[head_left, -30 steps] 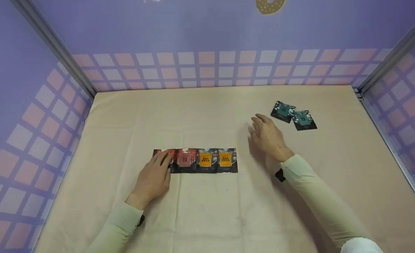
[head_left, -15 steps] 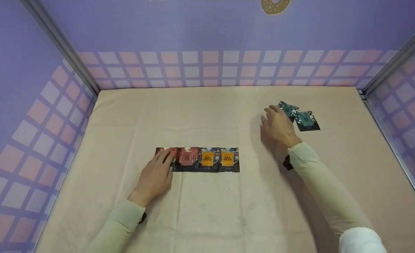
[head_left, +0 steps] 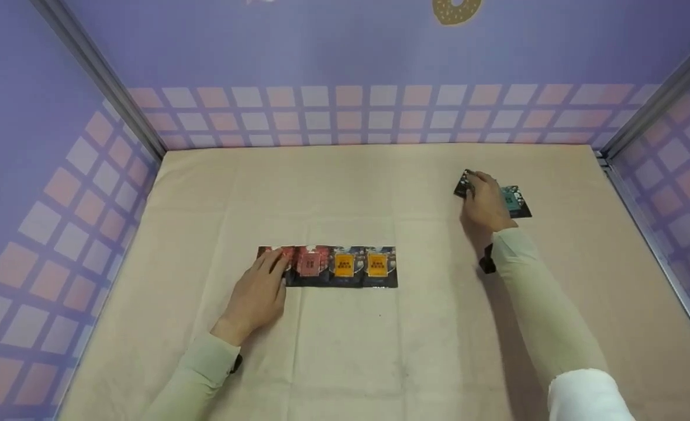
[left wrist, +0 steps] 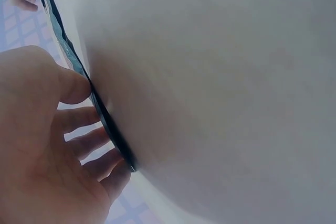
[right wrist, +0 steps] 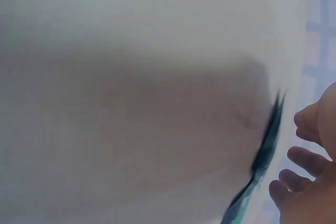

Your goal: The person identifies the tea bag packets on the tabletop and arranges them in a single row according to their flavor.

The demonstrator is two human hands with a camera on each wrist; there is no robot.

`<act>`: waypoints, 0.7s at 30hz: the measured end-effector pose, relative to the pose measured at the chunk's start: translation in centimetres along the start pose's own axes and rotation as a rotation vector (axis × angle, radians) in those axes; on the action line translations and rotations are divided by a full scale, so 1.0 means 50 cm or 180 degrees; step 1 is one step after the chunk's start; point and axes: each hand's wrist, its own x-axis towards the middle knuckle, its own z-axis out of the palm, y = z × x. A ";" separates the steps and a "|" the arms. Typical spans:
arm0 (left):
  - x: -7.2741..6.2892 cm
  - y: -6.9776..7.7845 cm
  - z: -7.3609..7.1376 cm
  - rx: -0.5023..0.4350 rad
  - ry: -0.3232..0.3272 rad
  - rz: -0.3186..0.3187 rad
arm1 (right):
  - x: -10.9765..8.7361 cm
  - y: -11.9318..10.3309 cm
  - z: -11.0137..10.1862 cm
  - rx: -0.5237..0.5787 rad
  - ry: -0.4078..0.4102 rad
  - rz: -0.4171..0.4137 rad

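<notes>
My left hand (head_left: 254, 298) rests on the leftmost red-labelled sachet (head_left: 268, 251), its fingertips covering part of it. Beside that lies a second red-labelled sachet (head_left: 310, 265), then two sachets with orange labels (head_left: 344, 266), all edge to edge in one row. In the left wrist view, thumb and fingertips touch the row's near edge (left wrist: 113, 129). At the back right my right hand (head_left: 486, 202) is over a teal-labelled sachet (head_left: 463, 185) and hides much of it. The right wrist view has the loosely bent fingers (right wrist: 307, 161) just off the sachets. Another teal-labelled sachet (head_left: 516, 202) lies to its right.
A cream cloth (head_left: 345, 356) with creases covers the table. Purple panels (head_left: 345, 64) with a pink and white checked band stand behind and at both sides. Metal posts (head_left: 99, 76) mark the back corners.
My right hand has moved right and slightly back, from beside the teal-labelled sachets to over the left one. The left hand stays on the row.
</notes>
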 end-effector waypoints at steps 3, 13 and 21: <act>0.001 0.001 0.000 0.0005 0.0012 0.0017 | 0.000 0.009 0.003 -0.0125 -0.0065 -0.0037; 0.000 0.001 0.000 -0.0019 -0.0018 0.0020 | 0.002 0.014 0.006 -0.0307 -0.0262 -0.0059; -0.001 0.000 -0.003 -0.0059 -0.0091 -0.0030 | 0.004 0.019 0.008 -0.0281 -0.0275 -0.0181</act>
